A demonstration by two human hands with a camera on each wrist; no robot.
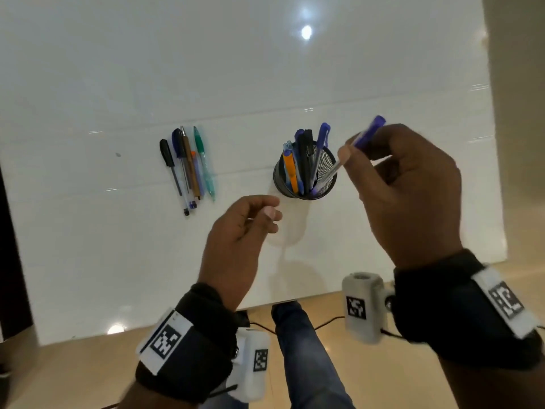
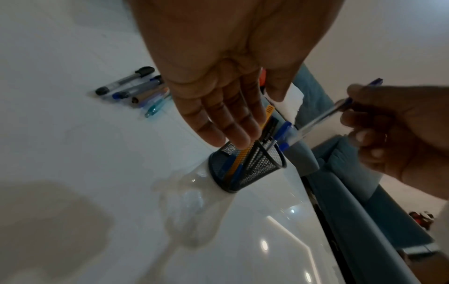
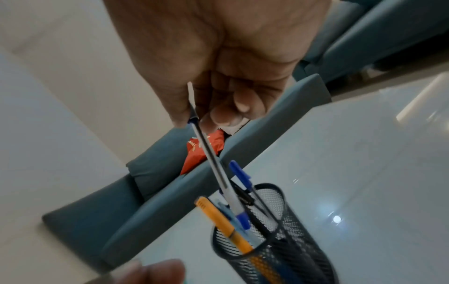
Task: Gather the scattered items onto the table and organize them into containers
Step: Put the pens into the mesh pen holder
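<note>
While my right hand (image 1: 410, 196) pinches clear blue-capped pen (image 1: 358, 144) tip-down over mesh cup (image 1: 306, 180) — cup upright on white table (image 1: 88, 261), several pens inside — left hand (image 1: 239, 231) hovers near cup, fingers loosely curled, holding nothing. Five loose pens (image 1: 188, 165) lie side by side, well left of cup.

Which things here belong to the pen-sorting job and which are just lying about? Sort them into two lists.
Part of the job:
- black wire-mesh pen cup holding several pens
- clear-barrelled pen with blue cap, pinched by the right hand
- row of loose pens on the glossy white table
- left hand, holding nothing

Lying about:
- red packet on the blue-grey sofa
</note>
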